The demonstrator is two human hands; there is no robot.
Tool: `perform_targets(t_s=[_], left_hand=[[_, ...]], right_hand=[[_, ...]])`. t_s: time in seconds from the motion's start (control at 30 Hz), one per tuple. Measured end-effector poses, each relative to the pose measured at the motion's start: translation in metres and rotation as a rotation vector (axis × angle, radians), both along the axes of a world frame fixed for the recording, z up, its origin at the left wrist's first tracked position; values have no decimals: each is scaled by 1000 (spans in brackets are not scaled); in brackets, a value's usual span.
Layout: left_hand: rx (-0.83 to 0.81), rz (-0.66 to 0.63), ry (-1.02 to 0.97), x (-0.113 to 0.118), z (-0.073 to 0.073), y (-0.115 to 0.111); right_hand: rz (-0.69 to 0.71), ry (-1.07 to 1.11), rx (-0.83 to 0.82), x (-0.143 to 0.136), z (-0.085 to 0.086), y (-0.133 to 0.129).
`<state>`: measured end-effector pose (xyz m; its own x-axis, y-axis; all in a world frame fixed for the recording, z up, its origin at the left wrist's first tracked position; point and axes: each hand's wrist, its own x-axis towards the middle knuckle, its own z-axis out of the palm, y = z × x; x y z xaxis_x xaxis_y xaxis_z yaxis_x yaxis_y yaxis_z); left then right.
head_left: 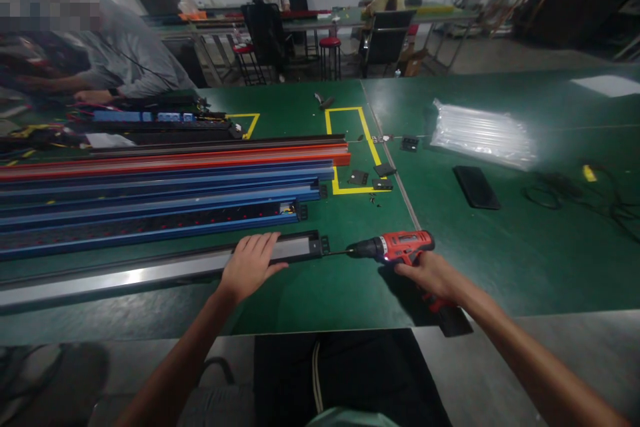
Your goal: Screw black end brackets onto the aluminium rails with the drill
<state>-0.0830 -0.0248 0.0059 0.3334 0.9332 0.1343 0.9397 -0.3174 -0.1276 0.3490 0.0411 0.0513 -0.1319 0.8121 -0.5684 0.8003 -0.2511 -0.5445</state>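
My right hand (434,273) is wrapped round the handle of a red and black cordless drill (406,245). Its long thin bit (336,253) points left, the tip at the black end cap (320,244) of a long silver and black rail (135,276). Whether the tip sits in a screw is too small to tell. Across the rail close to that end lies my left hand (249,265), fingers over the top and thumb along the near side, gripping it. Beyond it lies a blue rail (250,219) with an end cap and wires showing at its end.
More blue rails (300,190) and an orange rail (340,156) lie behind. Several small black end caps (359,177) sit around yellow tape. To the right are a black phone-like slab (476,187), plastic-wrapped tubes (483,133) and a cable (545,197). A co-worker (135,53) works at far left.
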Motion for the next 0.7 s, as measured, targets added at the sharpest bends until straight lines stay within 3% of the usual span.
perform_targets(t_s=[0.33, 0.7], left_hand=[[33, -9, 31, -1, -2, 0], [59, -15, 73, 0, -2, 0]], right_hand=[[-6, -57, 13, -5, 3, 0], [33, -20, -2, 4, -6, 2]])
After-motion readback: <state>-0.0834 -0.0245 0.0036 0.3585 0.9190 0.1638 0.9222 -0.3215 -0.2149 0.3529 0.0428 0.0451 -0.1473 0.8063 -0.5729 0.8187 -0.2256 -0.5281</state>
